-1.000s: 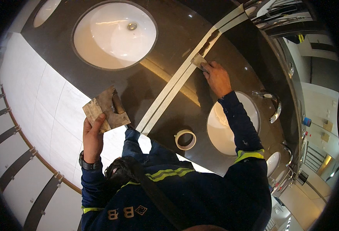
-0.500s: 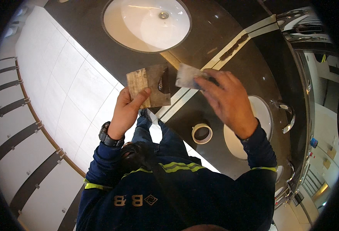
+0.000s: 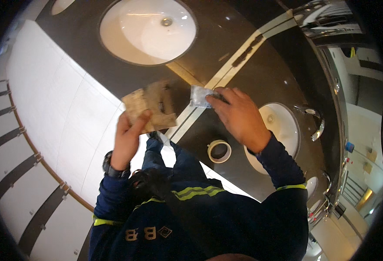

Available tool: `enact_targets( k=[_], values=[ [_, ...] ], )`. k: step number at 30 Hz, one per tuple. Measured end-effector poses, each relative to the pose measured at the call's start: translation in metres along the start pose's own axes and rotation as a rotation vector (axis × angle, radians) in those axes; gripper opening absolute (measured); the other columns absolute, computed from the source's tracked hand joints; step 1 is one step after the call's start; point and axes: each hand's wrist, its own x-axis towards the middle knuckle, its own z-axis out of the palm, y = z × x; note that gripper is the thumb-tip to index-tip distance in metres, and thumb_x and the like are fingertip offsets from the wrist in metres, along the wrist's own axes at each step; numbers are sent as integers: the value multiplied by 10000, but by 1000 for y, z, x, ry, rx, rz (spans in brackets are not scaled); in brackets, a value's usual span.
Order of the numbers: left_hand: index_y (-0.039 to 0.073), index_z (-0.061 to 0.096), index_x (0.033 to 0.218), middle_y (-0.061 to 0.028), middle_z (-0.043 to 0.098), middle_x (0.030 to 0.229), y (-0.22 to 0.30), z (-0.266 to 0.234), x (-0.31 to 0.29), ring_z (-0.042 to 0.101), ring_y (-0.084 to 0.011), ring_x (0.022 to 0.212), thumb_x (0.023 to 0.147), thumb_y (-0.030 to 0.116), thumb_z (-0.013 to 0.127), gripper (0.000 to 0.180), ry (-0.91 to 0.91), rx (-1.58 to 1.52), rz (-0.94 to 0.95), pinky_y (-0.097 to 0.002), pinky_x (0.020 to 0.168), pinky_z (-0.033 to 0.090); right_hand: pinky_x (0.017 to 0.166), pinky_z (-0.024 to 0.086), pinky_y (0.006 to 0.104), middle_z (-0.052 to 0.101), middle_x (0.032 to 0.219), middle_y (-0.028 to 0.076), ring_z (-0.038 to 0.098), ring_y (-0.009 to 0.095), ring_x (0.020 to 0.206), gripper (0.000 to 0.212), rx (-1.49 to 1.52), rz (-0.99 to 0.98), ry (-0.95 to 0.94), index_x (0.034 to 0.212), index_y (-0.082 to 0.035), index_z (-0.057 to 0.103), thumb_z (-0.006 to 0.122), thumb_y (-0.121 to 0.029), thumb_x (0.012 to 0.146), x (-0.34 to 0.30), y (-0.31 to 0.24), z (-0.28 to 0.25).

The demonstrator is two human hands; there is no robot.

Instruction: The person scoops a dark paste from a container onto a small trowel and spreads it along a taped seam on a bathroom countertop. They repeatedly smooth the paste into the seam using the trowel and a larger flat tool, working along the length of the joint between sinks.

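My left hand (image 3: 130, 135) grips a flat scraper plate (image 3: 158, 102) by its pale, wood-like strip, thumb on top. The plate's far part is dark with a smear of dark paste, blurred by motion. Between the thumb and fingers of my right hand (image 3: 243, 119) is a small rectangular putty scraper (image 3: 199, 95), greyish and thin. The scraper is apart from the plate, a short gap to its right. Below both tools, pale masking tape strips (image 3: 223, 75) run diagonally across the dark countertop (image 3: 85, 41), edging a dark line. Dark paste (image 3: 247, 51) lies along that line at the far end.
A white sink (image 3: 128, 32) is set into the counter at the far left, another sink (image 3: 282, 126) at the right beside a chrome faucet (image 3: 317, 126). A roll of masking tape (image 3: 210, 151) lies on the counter near my right forearm. White floor tiles (image 3: 65, 108) stretch left.
The plate in my left hand has tilted and shifted left and slightly down. My right hand with the scraper has moved a little left and down. The whole view has shifted slightly.
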Motion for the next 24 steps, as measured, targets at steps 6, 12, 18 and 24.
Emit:
enact_targets(
  k=[6, 12, 18, 24],
  values=[
    [-5, 523, 1320, -118, 634, 1250, -2, -30, -6, 612, -200, 1161, 1007, 248, 673, 430, 207, -25, -60, -358, 1019, 477, 876, 558, 450, 667, 1146, 156, 669, 370, 1017, 362, 15, 317, 146, 1227, -116, 685, 721, -102, 867, -32, 108, 60],
    [-3, 528, 1324, -122, 660, 1203, -12, -32, -12, 623, -168, 1099, 1018, 299, 670, 452, 258, -73, -84, -326, 1002, 466, 854, 557, 451, 663, 1090, 162, 667, 378, 987, 345, -19, 339, 202, 1220, -111, 685, 719, -116, 877, -25, 127, 77],
    [1, 539, 1309, -113, 666, 1186, -13, -27, -13, 628, -173, 1076, 1013, 311, 676, 450, 259, -20, -86, -328, 993, 470, 820, 556, 468, 648, 1025, 156, 666, 377, 956, 315, -89, 357, 99, 1176, -98, 690, 726, -133, 865, -23, 130, 83],
    [6, 487, 1368, -124, 622, 1279, -18, -36, -15, 605, -220, 1177, 997, 240, 693, 485, 272, -61, -122, -376, 1052, 459, 815, 561, 469, 648, 999, 162, 670, 379, 947, 322, -90, 372, 47, 1167, -98, 695, 735, -142, 850, -26, 110, 63]
  ],
)
